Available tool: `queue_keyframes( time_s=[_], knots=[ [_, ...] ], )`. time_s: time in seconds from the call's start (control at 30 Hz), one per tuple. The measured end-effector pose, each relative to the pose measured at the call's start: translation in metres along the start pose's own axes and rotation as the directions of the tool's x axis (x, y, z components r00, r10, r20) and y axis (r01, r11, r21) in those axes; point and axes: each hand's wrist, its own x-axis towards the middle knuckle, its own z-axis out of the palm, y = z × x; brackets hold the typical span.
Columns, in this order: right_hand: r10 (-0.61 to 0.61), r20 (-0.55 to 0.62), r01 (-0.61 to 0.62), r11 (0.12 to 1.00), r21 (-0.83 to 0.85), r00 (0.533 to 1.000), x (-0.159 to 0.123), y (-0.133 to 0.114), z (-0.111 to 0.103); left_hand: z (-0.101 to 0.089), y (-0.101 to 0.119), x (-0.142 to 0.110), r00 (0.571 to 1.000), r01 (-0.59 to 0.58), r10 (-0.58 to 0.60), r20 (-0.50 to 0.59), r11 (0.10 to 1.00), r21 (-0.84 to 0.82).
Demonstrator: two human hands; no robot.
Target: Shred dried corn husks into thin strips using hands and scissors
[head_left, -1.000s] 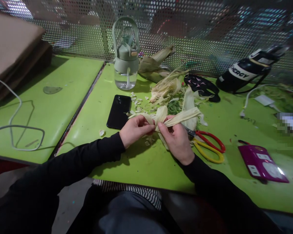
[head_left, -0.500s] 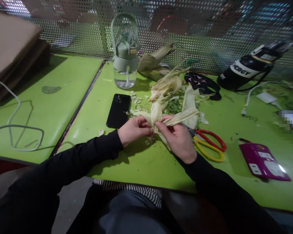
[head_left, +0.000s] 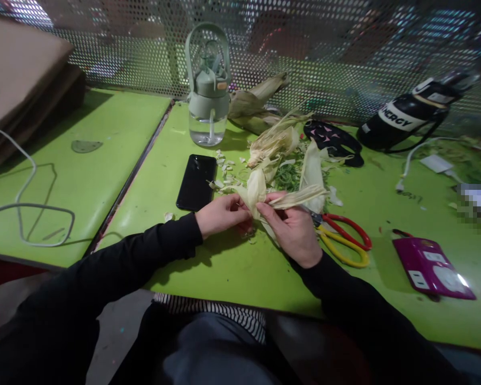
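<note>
In the head view, I have both hands near each other over the green table [head_left: 216, 278]. The left hand [head_left: 223, 216] pinches one side of the pale husk [head_left: 257, 186], and the right hand [head_left: 294, 230] is closed on its other side. The husk is now between the two hands, in front of the green scraps [head_left: 289, 175]. I see the scissors [head_left: 347, 246] just beside the right hand, the phone [head_left: 196, 182] near the left hand, and the bottle [head_left: 208, 109] standing behind the phone
</note>
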Motion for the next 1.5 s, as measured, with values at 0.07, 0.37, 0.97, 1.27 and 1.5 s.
queue_keyframes(
  time_s=[0.07,0.37,0.97,1.27,1.5],
  knots=[
    [0.012,0.008,-0.012,1.000,0.004,1.000,-0.001,0.001,0.000,-0.001,0.001,-0.001,0.999,0.003,0.001,0.045,0.996,-0.086],
    [0.002,0.078,-0.003,1.000,0.013,0.997,-0.004,-0.006,0.000,0.003,0.006,-0.003,0.999,0.027,-0.028,0.039,0.999,0.017],
    [0.109,0.037,-0.114,0.982,0.151,0.993,-0.007,-0.001,0.005,0.003,0.000,-0.005,0.999,-0.025,0.029,0.035,0.995,-0.101],
    [0.111,0.065,-0.123,0.970,0.208,0.992,-0.012,-0.007,0.010,0.005,-0.003,-0.008,0.999,0.045,-0.044,0.025,0.999,-0.031],
    [0.024,0.003,-0.024,0.998,0.053,1.000,-0.007,-0.001,0.007,0.004,0.002,-0.009,0.998,0.064,-0.063,0.018,0.997,-0.035]
  ],
)
